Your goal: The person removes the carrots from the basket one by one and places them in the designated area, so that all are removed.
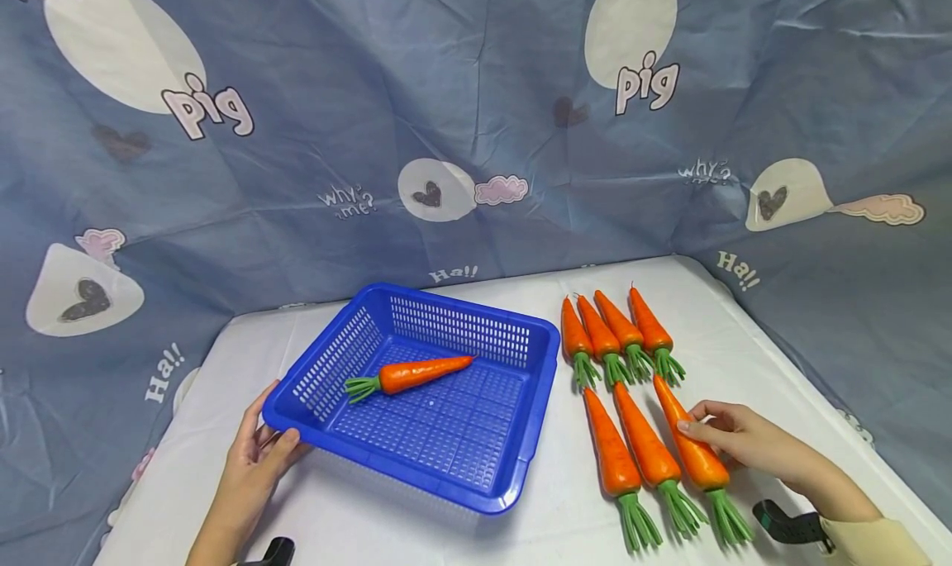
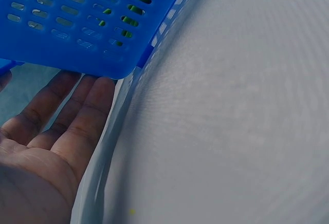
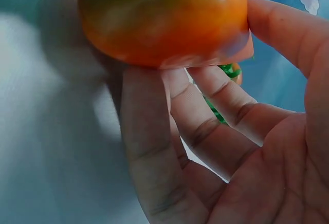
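Observation:
At its near left corner, a blue plastic basket [image 1: 513, 434] is held by my left hand [image 1: 256, 458], the thumb at the rim. The left wrist view has the fingers [image 2: 85, 116] reaching under the basket's slotted wall [image 2: 67, 29]. One carrot [image 1: 420, 373] with green stalks lies inside. My right hand [image 1: 732, 434] grips another carrot [image 1: 699, 458], the rightmost of the near row, thumb on one side and fingers on the other. In the right wrist view this carrot [image 3: 169, 23] sits above the fingers. Close beside it lie two carrots [image 1: 613, 458], [image 1: 650, 450].
Behind the near row lies a far row of several carrots [image 1: 606, 335], tips pointing away. A white cloth [image 1: 357, 516] covers the table. Patterned blue-grey fabric [image 1: 476, 120] hangs behind and along both sides.

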Demonstrator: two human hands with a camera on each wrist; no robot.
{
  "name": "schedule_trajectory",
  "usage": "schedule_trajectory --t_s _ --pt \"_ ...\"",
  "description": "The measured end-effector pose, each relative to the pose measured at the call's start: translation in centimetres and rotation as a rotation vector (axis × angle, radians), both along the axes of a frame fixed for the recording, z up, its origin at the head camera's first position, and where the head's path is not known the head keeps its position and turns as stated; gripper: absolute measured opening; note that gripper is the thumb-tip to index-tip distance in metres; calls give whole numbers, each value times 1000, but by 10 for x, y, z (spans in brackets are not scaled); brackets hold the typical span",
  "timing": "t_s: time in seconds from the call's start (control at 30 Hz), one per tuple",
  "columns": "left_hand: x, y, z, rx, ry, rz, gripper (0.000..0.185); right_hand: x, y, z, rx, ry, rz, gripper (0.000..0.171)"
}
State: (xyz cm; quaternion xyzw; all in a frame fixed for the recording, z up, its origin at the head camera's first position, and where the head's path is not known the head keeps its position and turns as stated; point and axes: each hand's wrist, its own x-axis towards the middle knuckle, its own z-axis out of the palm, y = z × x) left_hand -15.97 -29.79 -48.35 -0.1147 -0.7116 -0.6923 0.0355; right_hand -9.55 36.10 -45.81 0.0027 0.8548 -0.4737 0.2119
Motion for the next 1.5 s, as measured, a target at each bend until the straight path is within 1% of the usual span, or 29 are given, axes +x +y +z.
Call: schedule_trajectory --t_s 0.2,0.4,0.67,0.93,1.03,1.27,1.5 --pt "1 0 0 15 20 -7 71 0 -2 -1 25 1 -3 35" --pt "0 -1 0 3 16 -3 71 -2 -4 -1 52 22 -4 34" --pt "1 -1 -1 34 32 -4 70 -5 -8 1 74 22 -2 35" --pt "2 -1 0 -8 8 18 71 -12 -13 1 130 62 -5 32" --pt "2 -1 0 -12 9 22 71 -15 -15 2 143 61 -10 33" --pt "2 -1 -1 23 19 6 71 -20 -18 4 158 49 -28 37" --pt "1 1 0 38 20 2 70 -24 -19 5 189 68 -45 38"
